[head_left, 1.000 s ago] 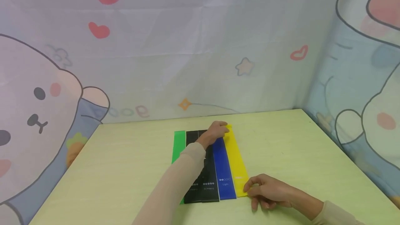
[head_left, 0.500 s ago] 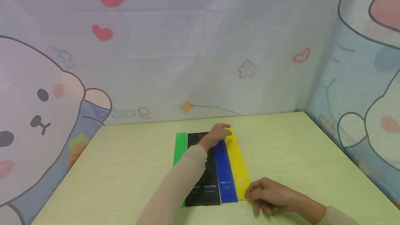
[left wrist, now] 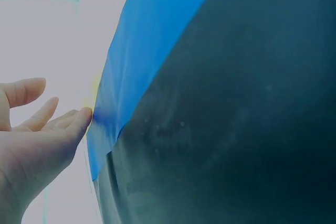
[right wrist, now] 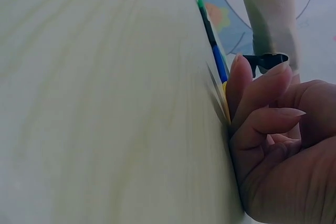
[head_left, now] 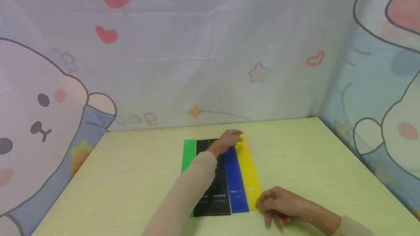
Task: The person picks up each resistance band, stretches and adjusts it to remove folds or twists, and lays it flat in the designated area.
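Several flat resistance bands lie side by side on the table: a green band (head_left: pixel 188 154), two black bands (head_left: pixel 220 204) with white lettering, a blue band (head_left: pixel 237 181) marked "Light", and a yellow band (head_left: pixel 248 163) at the right. My left hand (head_left: pixel 227 140) reaches across them to the yellow band's far end. Its fingers look fairly straight, one fingertip touching the bands' edge in the left wrist view. At the yellow band's near right corner, my right hand (head_left: pixel 283 205) pinches between thumb and forefinger, the other fingers curled under. The left sleeve covers parts of the green and black bands.
The pale wooden table (head_left: pixel 131 177) extends around the bands on all sides. A printed cloth backdrop (head_left: pixel 170 65) stands along its back edge, and another cloth side (head_left: pixel 377 137) rises at the right.
The head view has tilted slightly, shifting the whole scene a little. Both hands and the bands keep practically the same places relative to each other.
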Motion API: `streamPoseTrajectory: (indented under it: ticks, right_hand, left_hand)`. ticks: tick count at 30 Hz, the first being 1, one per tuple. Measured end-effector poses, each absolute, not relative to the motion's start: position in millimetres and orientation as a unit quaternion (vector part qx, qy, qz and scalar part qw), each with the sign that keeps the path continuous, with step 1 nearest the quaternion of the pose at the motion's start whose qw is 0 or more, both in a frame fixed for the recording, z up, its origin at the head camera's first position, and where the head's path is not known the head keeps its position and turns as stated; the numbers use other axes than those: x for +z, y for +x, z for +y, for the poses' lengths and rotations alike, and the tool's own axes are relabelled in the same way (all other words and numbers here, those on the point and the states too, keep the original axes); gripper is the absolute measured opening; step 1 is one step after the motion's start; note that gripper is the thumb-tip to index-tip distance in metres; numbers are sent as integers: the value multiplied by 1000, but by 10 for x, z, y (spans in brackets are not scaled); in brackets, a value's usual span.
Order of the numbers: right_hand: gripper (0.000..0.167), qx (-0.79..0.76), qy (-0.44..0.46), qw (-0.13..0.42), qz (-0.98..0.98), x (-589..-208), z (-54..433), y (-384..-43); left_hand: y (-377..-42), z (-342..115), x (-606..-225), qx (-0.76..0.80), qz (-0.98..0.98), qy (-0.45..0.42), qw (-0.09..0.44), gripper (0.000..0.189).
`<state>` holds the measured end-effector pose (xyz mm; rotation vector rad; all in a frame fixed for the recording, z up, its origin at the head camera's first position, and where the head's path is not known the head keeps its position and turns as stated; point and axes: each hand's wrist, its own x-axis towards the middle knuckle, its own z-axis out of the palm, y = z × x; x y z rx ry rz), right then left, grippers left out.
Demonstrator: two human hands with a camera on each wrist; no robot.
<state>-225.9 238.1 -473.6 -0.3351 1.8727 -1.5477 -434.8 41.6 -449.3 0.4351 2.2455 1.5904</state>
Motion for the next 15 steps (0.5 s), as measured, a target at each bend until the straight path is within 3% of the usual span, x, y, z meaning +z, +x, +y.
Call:
streamPoseTrajectory:
  ticks: [15]
  right_hand:
    - [23,-589,-121,340,723,-4732,2376,-2252]
  left_hand:
    - [-4371,407,-4495,553,794,180,174,46]
